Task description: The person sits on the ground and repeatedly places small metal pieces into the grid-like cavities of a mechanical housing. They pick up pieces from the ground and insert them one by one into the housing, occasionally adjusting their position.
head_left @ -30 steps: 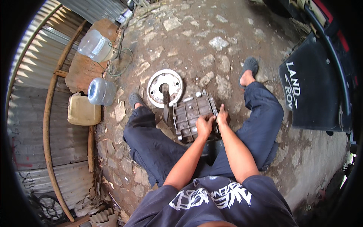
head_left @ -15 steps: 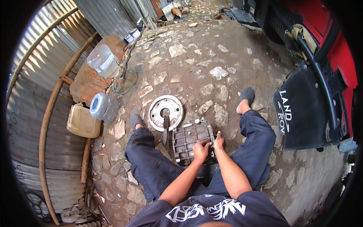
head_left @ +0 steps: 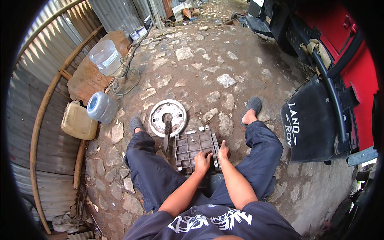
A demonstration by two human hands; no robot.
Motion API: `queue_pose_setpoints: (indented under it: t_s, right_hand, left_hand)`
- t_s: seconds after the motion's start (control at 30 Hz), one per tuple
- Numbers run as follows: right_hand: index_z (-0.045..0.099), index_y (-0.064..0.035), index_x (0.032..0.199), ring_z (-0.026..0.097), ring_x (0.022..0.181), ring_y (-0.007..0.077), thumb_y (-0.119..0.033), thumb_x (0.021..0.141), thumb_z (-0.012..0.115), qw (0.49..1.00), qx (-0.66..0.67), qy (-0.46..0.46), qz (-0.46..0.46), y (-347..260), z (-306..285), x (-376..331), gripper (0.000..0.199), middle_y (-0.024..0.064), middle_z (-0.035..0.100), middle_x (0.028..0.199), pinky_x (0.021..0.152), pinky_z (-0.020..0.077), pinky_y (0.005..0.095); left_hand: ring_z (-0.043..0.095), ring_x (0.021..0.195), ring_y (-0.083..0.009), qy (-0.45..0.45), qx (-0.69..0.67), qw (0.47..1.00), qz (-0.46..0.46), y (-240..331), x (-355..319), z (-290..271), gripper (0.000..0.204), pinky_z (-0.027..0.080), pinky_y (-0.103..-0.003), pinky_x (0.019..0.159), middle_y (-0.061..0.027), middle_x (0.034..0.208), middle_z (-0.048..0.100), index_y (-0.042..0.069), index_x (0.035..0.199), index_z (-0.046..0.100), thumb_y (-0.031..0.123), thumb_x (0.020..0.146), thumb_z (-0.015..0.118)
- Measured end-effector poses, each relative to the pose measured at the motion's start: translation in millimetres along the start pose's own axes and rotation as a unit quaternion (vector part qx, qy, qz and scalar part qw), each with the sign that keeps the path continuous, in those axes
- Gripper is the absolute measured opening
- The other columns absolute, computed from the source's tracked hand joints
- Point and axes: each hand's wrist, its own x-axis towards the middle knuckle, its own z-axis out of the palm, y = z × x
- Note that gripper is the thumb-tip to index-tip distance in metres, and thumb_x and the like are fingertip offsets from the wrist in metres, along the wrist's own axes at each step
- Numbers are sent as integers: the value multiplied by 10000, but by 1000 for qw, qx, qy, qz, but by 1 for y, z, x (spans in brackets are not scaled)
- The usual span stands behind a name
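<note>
the person sits on stony ground with legs spread, and a grey ribbed metal casing (head_left: 195, 149) lies between the knees, just near of a round metal plate (head_left: 167, 117). the left hand (head_left: 203, 161) rests on the casing's near part, fingers curled onto its ribs (whether it truly grips, i cannot tell). the right hand (head_left: 223, 152) clasps the casing's right edge, thumb against the rim. a dark tool (head_left: 167, 135) lies from the plate's centre toward the casing's left side. far left stand a yellowish jerrycan (head_left: 78, 121), a blue-capped water bottle (head_left: 101, 107) and a clear jug (head_left: 105, 57). a black mudflap (head_left: 312, 128) hangs at the right under a red vehicle (head_left: 352, 52).
</note>
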Motion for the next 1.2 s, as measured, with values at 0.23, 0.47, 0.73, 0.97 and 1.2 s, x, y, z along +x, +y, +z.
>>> queue_pose_setpoints:
  t_s: [0.23, 0.47, 0.73, 0.97, 1.2]
  right_hand:
    - [735, 65, 1231, 639, 1251, 486, -729, 1043, 334, 999, -43, -19, -5, -7, -2, -14, 910, 327, 686, 1296, 1091, 474, 540]
    - [724, 51, 1262, 630, 1256, 496, -754, 1039, 282, 999, -29, -42, 15, -12, -3, -18, 945, 318, 683, 1310, 1097, 471, 546]
    - [734, 15, 1277, 638, 1243, 497, -769, 1033, 253, 999, -9, -46, 4, -5, 3, -8, 952, 309, 695, 1294, 1086, 470, 563]
    - [749, 10, 1250, 670, 1212, 462, -757, 1039, 281, 998, -25, -31, 41, -14, -5, -6, 923, 303, 713, 1260, 1050, 505, 539]
    - [775, -4, 1208, 703, 1153, 442, -766, 1033, 306, 1000, -2, -15, 27, -12, -2, -13, 912, 289, 745, 1189, 994, 530, 527]
  left_hand:
    - [673, 768, -409, 99, -126, 986, -47, 7, -23, 6, 290, 527, -461, 725, -222, 832, 686, -14, 985, 779, 254, 890, 835]
    - [697, 850, -438, 36, -38, 995, -88, 9, -9, 13, 284, 538, -496, 793, -248, 912, 709, -40, 950, 745, 226, 893, 827]
    - [724, 839, -450, 14, -45, 995, -90, 1, 2, 11, 352, 546, -517, 764, -280, 904, 734, -56, 901, 734, 282, 884, 834]
    - [741, 855, -434, 9, -73, 987, -140, 21, 7, 13, 305, 566, -481, 799, -267, 882, 738, -63, 943, 752, 225, 878, 828]
    - [760, 882, -419, -23, -38, 984, -174, 21, 8, 4, 335, 568, -476, 806, -279, 904, 750, -51, 971, 766, 256, 862, 846]
